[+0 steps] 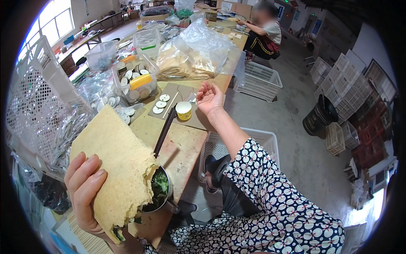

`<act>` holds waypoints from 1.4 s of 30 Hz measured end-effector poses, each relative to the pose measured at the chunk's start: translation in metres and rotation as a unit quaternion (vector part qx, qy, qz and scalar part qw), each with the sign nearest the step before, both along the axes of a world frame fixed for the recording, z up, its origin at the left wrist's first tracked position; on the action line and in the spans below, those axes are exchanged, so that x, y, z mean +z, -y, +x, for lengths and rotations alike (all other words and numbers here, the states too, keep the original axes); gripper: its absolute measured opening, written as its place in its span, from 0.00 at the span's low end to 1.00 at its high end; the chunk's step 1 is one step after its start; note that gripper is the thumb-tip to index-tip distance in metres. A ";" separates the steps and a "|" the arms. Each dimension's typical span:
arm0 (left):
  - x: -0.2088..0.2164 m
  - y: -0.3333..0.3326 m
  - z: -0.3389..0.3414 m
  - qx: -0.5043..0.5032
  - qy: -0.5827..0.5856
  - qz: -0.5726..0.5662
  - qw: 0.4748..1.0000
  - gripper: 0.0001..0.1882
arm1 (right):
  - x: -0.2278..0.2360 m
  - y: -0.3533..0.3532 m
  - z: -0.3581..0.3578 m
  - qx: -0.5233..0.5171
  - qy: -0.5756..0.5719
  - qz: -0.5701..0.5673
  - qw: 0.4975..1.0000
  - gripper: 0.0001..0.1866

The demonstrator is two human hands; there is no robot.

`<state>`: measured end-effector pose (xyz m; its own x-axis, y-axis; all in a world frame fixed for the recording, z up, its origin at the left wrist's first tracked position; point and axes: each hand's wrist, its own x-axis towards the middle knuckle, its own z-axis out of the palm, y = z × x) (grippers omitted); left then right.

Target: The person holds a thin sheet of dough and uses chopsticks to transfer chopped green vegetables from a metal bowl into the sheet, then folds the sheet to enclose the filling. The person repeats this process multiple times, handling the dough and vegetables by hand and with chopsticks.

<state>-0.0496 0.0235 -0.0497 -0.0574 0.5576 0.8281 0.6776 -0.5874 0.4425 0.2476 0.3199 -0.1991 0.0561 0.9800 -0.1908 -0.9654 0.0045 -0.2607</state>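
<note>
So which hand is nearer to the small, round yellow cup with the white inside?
Right. The right hand is just right of the yellow cup and slightly beyond it. The left hand is farther off, to its lower left, holding a large, pale-yellow, ragged-edged flatbread.

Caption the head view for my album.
Left fingers hold ragged-edged flatbread, partly hiding a bowl of greens; right fingers curl loosely near a yellow cup.

Workshop, small-parts handwork.
Long bench (186, 142) crowded with bagged pieces (182, 67), tub (144, 91) of white discs (135, 75); stacked plastic crates (338, 80), grey floor (292, 114); another person (268, 38) at far end.
</note>
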 end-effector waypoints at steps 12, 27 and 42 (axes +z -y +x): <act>0.006 -0.007 0.020 0.038 0.013 0.047 0.998 0.17 | -0.004 -0.001 0.001 -0.006 -0.005 -0.010 1.000 0.14; 0.001 0.003 0.006 0.014 0.012 -0.006 1.000 0.32 | -0.003 -0.001 -0.001 0.004 -0.007 0.005 1.000 0.15; 0.002 0.006 0.002 0.015 -0.003 -0.006 1.000 0.32 | 0.001 0.006 -0.008 0.003 -0.004 -0.003 1.000 0.14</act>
